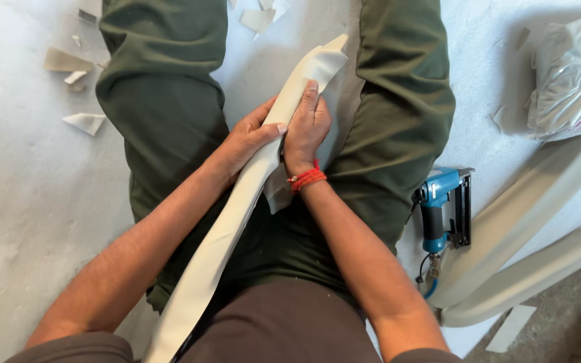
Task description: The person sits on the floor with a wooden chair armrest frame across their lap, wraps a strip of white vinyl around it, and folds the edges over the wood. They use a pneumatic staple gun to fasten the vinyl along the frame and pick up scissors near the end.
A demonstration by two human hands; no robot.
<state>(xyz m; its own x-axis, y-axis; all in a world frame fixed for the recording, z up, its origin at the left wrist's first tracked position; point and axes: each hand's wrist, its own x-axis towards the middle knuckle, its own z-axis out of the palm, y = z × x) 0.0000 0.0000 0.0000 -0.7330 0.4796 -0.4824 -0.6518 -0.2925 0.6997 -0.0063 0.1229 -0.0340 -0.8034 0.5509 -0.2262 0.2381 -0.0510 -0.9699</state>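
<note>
Long cream-grey padded strip (237, 215) — runs diagonally from the lower left of the frame, at the person's waist, up to the upper centre, where its end (324, 60) lies between the knees. It rests across the lap, over dark green trousers (163, 87).

Left hand (247, 138) — centre of the frame, on the left side of the strip; the fingers are curled together around its edge, and the thumb lies pressed flat on its upper face.

Right hand (307, 128) — just beside the left, touching the strip from the right; the fingers are pressed together against the covering, with one finger stretched upward along it. A red thread band (307, 179) circles the wrist.

Blue pneumatic stapler (442, 208) — right of centre, lying on the white floor just beside the right thigh, with a hose at its lower end.

Pale curved upholstered pieces (532, 242) — lower right, near the stapler.

White plastic-wrapped bundle (573, 74) — upper right corner.

Off-cut scraps (68, 64) — upper left and top centre, scattered on the floor.
</note>
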